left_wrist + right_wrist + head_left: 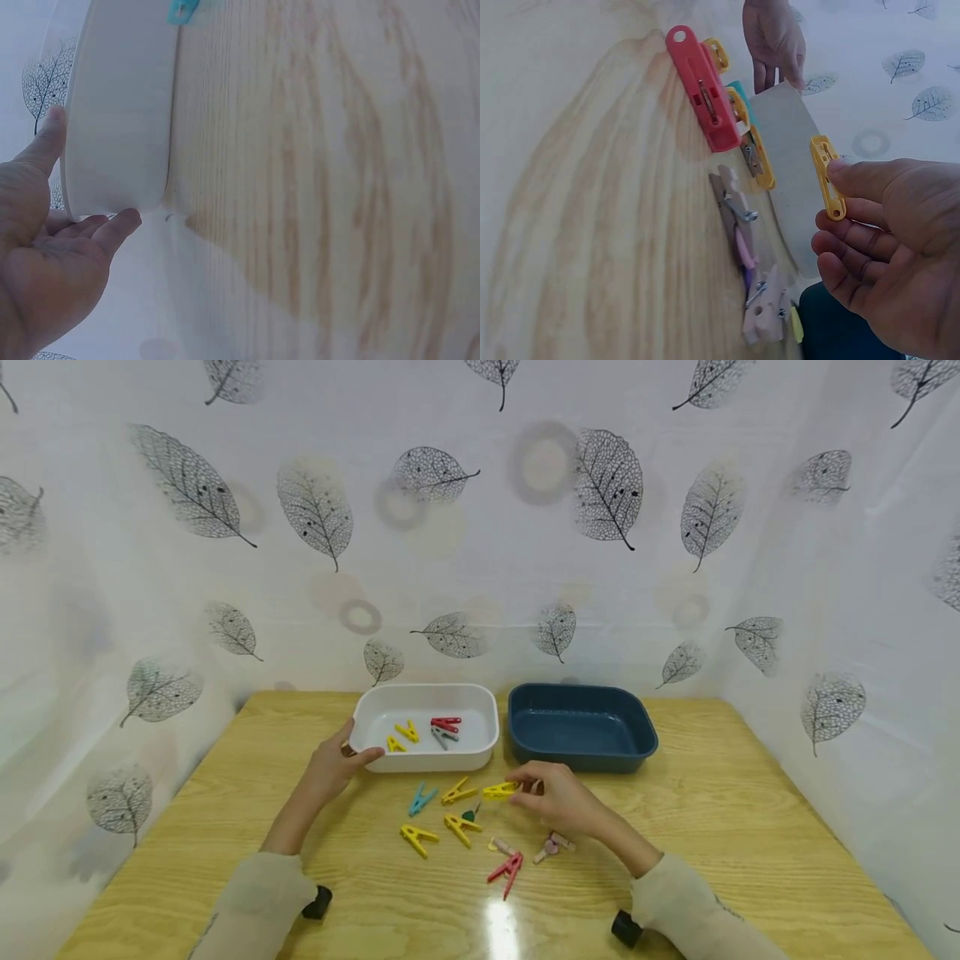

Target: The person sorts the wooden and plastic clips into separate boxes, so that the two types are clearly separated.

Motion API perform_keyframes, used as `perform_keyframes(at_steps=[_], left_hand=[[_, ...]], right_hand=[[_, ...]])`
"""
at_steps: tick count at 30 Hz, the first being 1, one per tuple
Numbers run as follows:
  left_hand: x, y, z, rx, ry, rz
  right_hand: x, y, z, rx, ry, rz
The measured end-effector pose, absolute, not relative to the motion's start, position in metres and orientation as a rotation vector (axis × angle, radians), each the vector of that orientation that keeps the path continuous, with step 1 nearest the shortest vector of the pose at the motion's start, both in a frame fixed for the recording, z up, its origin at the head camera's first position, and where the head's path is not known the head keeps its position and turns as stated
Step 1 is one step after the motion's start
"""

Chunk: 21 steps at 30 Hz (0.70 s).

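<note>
My right hand [558, 797] pinches a yellow clothespin [499, 790] between thumb and fingers, above the table in front of the gap between two tubs. In the right wrist view that yellow clothespin [827, 178] stands out against the white tub's wall. My left hand [333, 766] grips the left end of the white tub [427, 762], thumb at the rim and fingers against the end wall [112, 202]. Inside the tub lie yellow clothespins [407, 732], a red clothespin [446, 724] and a grey clothespin [443, 737].
A dark blue tub [581, 756] stands right of the white one. On the table lie several yellow clothespins [417, 839], a teal clothespin [422, 799], a pinkish-red clothespin [507, 872], a small dark green item [469, 815] and small wooden clothespins [551, 847]. A leaf-print curtain [465, 568] hangs behind.
</note>
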State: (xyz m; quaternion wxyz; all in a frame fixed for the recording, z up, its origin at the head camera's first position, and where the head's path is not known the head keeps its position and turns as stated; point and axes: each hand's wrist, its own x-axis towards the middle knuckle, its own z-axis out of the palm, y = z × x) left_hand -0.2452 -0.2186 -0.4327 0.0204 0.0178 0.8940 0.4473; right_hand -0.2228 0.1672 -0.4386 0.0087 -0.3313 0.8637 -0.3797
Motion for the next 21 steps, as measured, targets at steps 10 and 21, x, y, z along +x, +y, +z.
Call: perform_keyframes(at_steps=[10, 21], left_hand=[[-0.245, -0.219, -0.433, 0.059, 2.776, 1.381], [-0.247, -0.22, -0.435, 0.057, 2.774, 1.389]], right_hand=[[-0.228, 0.162, -0.421, -1.086, 2.76, -1.185], [-0.235, 0.154, -0.401, -1.021, 2.746, -1.244]])
